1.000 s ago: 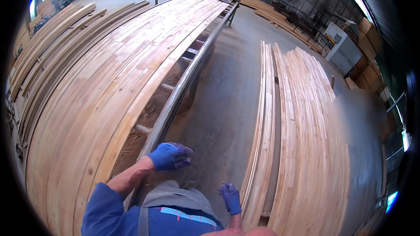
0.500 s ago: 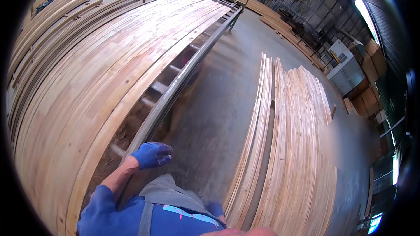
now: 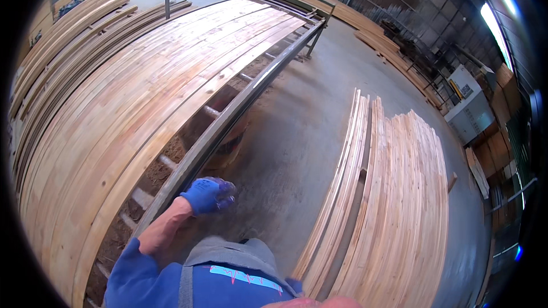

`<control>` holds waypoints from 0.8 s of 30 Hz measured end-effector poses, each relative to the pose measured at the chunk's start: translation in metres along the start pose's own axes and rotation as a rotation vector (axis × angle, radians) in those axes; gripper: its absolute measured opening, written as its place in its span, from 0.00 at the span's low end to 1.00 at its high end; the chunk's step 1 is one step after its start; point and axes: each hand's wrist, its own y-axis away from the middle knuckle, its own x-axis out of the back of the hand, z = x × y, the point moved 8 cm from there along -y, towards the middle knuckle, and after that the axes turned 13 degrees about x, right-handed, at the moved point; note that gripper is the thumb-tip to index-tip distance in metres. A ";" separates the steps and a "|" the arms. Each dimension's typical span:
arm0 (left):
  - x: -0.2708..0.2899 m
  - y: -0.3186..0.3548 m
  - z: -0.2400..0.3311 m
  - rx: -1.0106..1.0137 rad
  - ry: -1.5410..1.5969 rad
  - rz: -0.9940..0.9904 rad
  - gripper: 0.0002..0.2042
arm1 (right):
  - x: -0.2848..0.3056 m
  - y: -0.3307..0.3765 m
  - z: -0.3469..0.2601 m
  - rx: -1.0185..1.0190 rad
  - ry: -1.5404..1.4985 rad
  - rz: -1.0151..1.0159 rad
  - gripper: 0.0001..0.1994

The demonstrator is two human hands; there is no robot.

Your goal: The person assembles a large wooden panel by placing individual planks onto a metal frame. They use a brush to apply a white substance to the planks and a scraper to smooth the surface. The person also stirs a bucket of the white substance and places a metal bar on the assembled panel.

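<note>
The left hand (image 3: 208, 195), in a blue knitted glove darkened to purple at the fingers, is held loosely half-curled, short of a fist, with nothing seen in its grip. It is just beside the outer edge of a long grey metal rail (image 3: 228, 117), and its bare forearm passes in front of the rail's near end.

Of the right hand (image 3: 295, 284), only a small patch of blue glove shows past the person's side, at the near end of a narrow bundle of long pale wooden strips (image 3: 337, 199). Most of it is hidden by the body, so I cannot tell how far open it is, or whether it holds or touches the strips.

Left of the rail, long pale wooden boards (image 3: 131, 102) lie side by side, edges close together, along a frame with metal rollers (image 3: 167, 162). A strip of rollers shows between these boards and the rail. To the person's right, a wider stack of long pale boards (image 3: 394, 205) runs alongside the narrow bundle, with 1 dark gap between the 2. Grey floor (image 3: 308, 114) separates the rail from the bundle. The person wears a blue top under a grey apron (image 3: 231, 251).
</note>
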 end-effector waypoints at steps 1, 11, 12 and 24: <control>0.009 -0.016 -0.013 0.048 0.030 0.050 0.16 | 0.052 -0.036 0.038 0.133 0.166 0.049 0.18; 0.053 -0.248 -0.144 0.529 0.107 0.530 0.16 | 0.623 -0.327 0.141 0.203 -1.310 0.794 0.14; 0.057 -0.280 -0.153 0.598 0.132 0.498 0.16 | 0.642 -0.357 0.140 0.262 -1.092 0.796 0.15; 0.063 -0.562 -0.288 0.887 -0.046 0.538 0.12 | 0.946 -0.585 0.140 0.552 -0.634 0.726 0.20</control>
